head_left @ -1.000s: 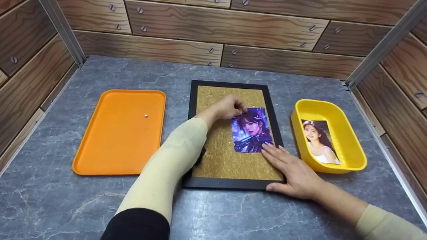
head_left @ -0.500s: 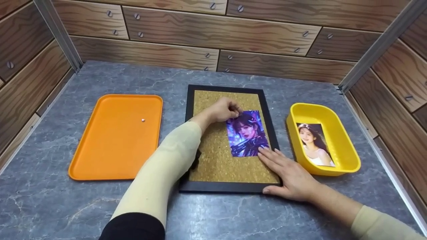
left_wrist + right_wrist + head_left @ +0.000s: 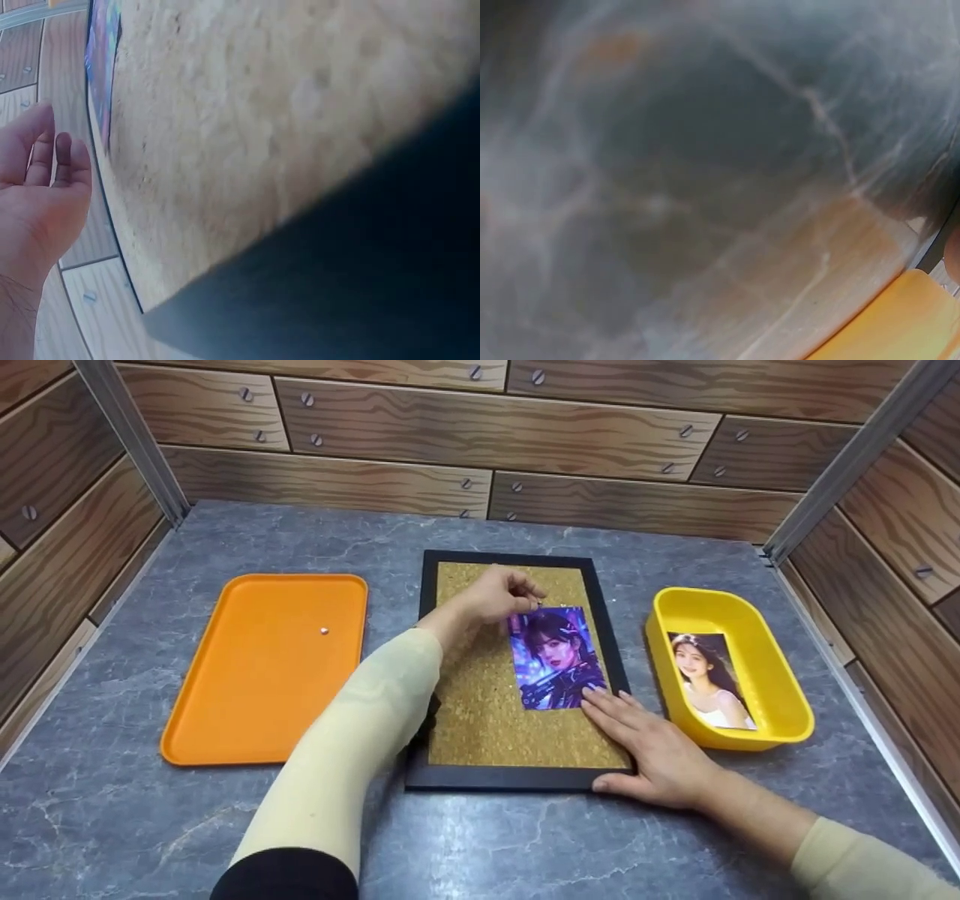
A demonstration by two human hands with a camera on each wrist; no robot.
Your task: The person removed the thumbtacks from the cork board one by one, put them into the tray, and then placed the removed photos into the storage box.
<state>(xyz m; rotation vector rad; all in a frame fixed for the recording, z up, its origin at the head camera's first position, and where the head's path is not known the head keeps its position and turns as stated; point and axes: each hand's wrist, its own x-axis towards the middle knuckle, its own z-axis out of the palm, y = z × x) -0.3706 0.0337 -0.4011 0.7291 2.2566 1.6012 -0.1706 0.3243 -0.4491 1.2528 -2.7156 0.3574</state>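
A photo (image 3: 559, 660) of a purple-lit figure lies on the right half of a black-framed cork board (image 3: 480, 720). My left hand (image 3: 499, 592) is over its top edge, thumb and fingers together around a tiny dark pushpin (image 3: 538, 604). In the left wrist view the left hand (image 3: 45, 172) has its fingers bent, with the photo's edge (image 3: 103, 67) beyond; the fingertips' grip is hidden there. My right hand (image 3: 652, 750) lies flat, its fingertips pressing the photo's lower right corner and its thumb on the frame's bottom edge.
To the left lies an orange tray (image 3: 247, 690) holding one small silver pin (image 3: 324, 631). A yellow bin (image 3: 780, 690) stands right of the board, with a portrait photo (image 3: 709, 682) inside. Wood-patterned walls (image 3: 480, 427) enclose the grey marbled table (image 3: 510, 840).
My left hand has risen a little from the photo's upper part to its top edge. The right hand keeps its place on the photo's corner. The head view has shifted slightly.
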